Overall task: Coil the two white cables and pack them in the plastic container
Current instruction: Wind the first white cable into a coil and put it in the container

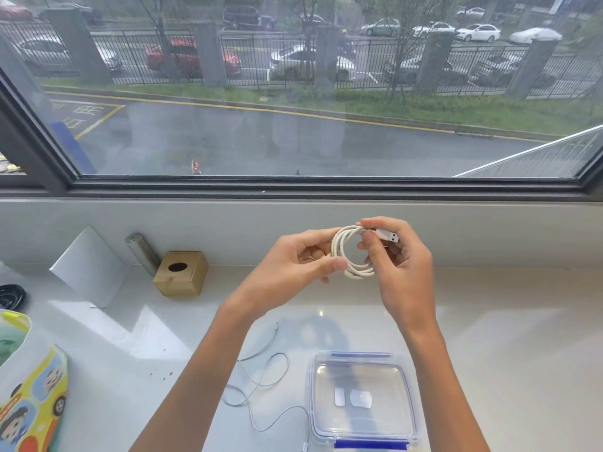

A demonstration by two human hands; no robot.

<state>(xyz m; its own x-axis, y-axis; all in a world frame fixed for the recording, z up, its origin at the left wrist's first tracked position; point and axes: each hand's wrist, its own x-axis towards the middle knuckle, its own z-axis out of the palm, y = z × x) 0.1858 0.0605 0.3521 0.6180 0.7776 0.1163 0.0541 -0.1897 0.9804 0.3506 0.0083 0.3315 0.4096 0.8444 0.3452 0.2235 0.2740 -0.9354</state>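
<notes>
A thick white cable (340, 246) is wound into a small round coil and held up above the counter. My left hand (293, 265) pinches the coil's left side. My right hand (396, 256) grips its right side, and the USB plug (388, 236) sticks out between those fingers. A second, thinner white cable (261, 383) lies loose in curves on the white counter, below my left forearm. The clear plastic container (409, 406) with blue clips sits on the counter near the front edge, its lid on and two small white items visible through it.
A wooden block (181, 272) with a round hole stands at the back left, beside a metal cylinder (142, 252) and a tilted white panel (91, 265). A colourful cartoon pouch (32, 402) lies at the left edge. The window sill wall (489, 230) rises behind.
</notes>
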